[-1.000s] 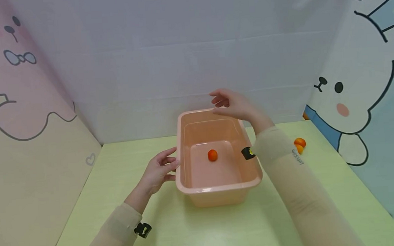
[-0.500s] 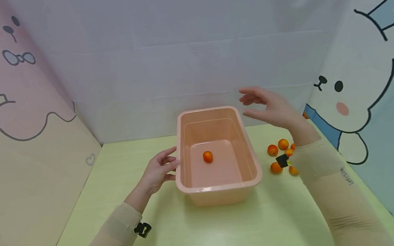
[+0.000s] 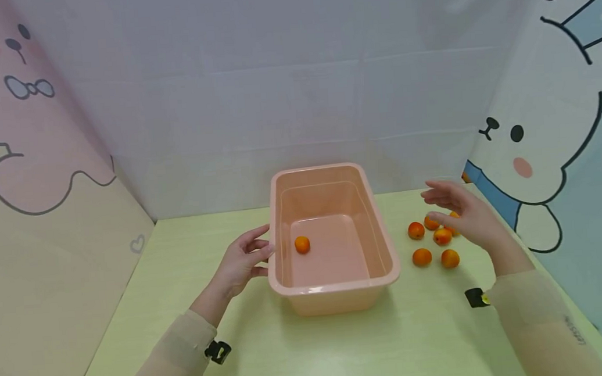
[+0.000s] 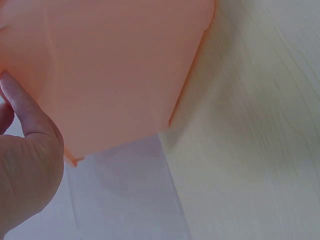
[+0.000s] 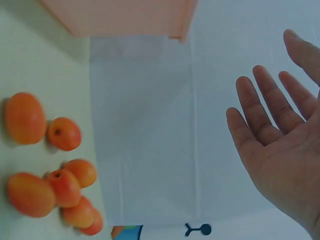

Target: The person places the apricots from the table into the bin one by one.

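Note:
A peach-coloured plastic tub [image 3: 334, 289] stands on the table. Inside it, left of the middle of the floor, lies one small orange fruit [image 3: 302, 245]. My left hand [image 3: 239, 265] is at the tub's left side, fingers spread and slightly bent, tips at the outer edge of the rim. In the left wrist view, one straight finger [image 4: 30, 110] lies against the outer wall. My right hand [image 3: 462, 214] holds nothing; it hangs over several orange-red fruits [image 5: 25, 118] and hides part of the group. The right wrist view shows its palm and spread fingers; the fruits look smooth, apricot-like, some with dark stem spots.
The pale green tabletop [image 3: 323, 349] runs up to a white cloth backdrop [image 3: 285, 107]. Printed cartoon panels stand along the left side [image 3: 48, 240] and the right side [image 3: 569, 204]. The tub's far end is close to the backdrop.
My right hand has moved right from over the tub, then down over the fruits, which its sleeve covered before. The fruit in the tub has rolled left. My left hand has stayed put.

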`<state>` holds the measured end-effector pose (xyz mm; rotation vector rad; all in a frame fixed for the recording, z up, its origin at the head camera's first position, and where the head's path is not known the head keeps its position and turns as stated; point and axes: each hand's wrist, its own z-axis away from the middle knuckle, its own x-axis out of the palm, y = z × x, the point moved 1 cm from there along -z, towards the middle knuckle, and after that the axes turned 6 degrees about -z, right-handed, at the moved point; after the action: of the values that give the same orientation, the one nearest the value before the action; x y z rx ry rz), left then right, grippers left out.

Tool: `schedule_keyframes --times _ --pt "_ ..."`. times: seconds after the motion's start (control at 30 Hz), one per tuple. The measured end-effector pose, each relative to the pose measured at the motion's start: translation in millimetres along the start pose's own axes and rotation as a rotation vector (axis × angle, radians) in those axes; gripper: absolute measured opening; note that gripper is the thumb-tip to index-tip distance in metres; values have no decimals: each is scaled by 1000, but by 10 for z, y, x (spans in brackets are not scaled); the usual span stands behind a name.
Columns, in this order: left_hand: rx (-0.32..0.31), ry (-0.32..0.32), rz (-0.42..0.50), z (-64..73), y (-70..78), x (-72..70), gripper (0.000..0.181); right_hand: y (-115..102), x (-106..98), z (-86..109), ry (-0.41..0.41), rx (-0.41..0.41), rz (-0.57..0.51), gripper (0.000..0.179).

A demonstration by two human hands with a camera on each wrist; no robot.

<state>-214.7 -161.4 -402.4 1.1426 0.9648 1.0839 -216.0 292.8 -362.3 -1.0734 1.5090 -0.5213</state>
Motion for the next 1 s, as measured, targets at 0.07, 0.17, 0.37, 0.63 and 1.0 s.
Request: schedule_keyframes --times 0.07,0.17,0.37,0.63,1.0 --pt "3 -1 6 1 2 4 58 172 0 107 15 18 -26 62" --pt "7 -2 13 1 4 11 58 426 -4 253 25 64 -37 65" --pt "4 -6 -8 -1 -4 12 58 810 5 485 -25 142 -64 68" --pt "7 -4 1 -7 -15 -3 58 1047 33 620 -107 159 -84 72" --pt "11 -11 5 2 -7 4 58 1289 63 635 -171 255 -36 72"
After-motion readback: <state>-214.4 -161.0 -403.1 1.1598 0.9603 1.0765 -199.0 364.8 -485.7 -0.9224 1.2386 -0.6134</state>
